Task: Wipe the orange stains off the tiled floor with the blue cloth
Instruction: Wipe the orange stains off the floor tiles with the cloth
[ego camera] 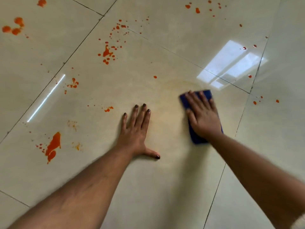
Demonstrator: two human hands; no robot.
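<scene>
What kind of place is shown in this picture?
Probably an indoor room, seen at floor level: large glossy cream floor tiles with dark grout lines, and a bright window reflection on them. Which room it is cannot be told.

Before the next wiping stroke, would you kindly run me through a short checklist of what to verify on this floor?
1. Blue cloth under the right hand, palm pressed flat on it: ok.
2. Left hand braced on bare tile, clear of any stain: ok.
3. Patch between the hands clean: not ok, a faint orange smear remains.
4. Large splash left of the left hand wiped: not ok, untouched.
5. Splatter cluster further ahead wiped: not ok.
6. Cloth's underside clean enough to keep wiping: cannot tell, hidden.
</scene>
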